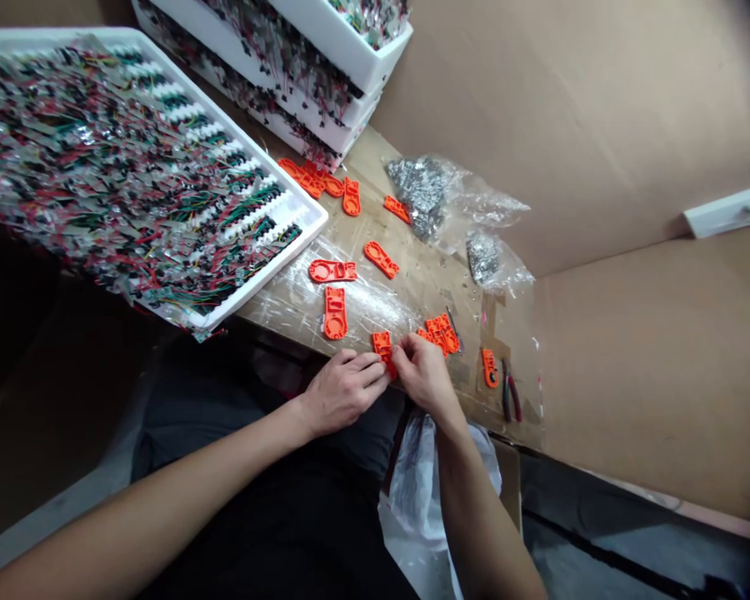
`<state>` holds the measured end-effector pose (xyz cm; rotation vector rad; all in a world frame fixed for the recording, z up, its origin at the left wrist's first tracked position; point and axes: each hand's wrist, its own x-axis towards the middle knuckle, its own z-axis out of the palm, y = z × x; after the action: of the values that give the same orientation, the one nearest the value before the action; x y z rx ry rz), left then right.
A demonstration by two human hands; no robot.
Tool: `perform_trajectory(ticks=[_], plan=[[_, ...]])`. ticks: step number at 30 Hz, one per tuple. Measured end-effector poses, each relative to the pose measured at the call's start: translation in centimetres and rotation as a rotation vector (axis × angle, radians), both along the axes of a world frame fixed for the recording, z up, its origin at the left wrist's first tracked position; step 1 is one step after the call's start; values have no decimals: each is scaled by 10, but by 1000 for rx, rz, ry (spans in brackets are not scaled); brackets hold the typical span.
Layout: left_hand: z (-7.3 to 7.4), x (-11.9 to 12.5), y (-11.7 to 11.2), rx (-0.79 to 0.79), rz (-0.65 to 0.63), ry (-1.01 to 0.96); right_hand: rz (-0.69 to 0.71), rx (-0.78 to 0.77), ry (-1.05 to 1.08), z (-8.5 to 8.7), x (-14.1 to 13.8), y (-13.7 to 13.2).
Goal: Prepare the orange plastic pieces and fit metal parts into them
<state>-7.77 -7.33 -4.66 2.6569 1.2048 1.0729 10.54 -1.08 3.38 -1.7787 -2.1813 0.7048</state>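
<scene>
My left hand (343, 392) and my right hand (425, 375) meet at the table's front edge, with their fingertips pinching a small orange plastic part (382, 348) between them. Its lower end is hidden behind my fingers. Just right of my right hand lies a small heap of similar orange parts (441, 333). Further loose orange pieces lie on the plastic-covered wooden table (375, 308), among them one (335, 313) near my left hand and one (332, 270) beyond it.
A white tray of wired components (137, 179) overhangs the table's left side, with stacked white trays (325, 67) behind it. Clear bags of metal pieces (422, 196) lie ahead. Red-handled pliers (510, 392) lie at right. Cardboard walls (625, 125) enclose the far side, and a white plastic bag (416, 492) hangs below.
</scene>
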Motion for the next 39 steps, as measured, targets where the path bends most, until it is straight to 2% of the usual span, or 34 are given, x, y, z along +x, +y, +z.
perform_trajectory(ticks=[5,8,14,18,23,25,27,30,32,34,37,39], plan=[[-2,1,0,-13,-7,2,61,145,-229,-3,-16,-6],[-3,1,1,-12,-23,-17,90,179,-277,-2,-17,-8],[0,-1,1,8,-22,-41,117,-1,-70,3,0,3],[0,0,2,30,-22,-57,60,-103,94,-4,10,9],[5,2,1,21,-23,-68,-5,-103,137,-14,12,6],[12,-3,0,33,-36,-101,-52,-81,136,-14,18,7],[21,-17,-2,56,24,-157,-106,-68,137,-8,33,15],[31,-43,0,32,345,-172,-117,-12,178,7,67,45],[33,-57,5,-22,467,-97,-139,124,191,14,88,82],[32,-62,11,-57,438,-25,-194,228,175,14,102,126],[27,-52,17,-46,321,-5,-224,237,179,4,103,188],[24,-42,17,-38,281,-34,-208,236,162,-3,98,217]])
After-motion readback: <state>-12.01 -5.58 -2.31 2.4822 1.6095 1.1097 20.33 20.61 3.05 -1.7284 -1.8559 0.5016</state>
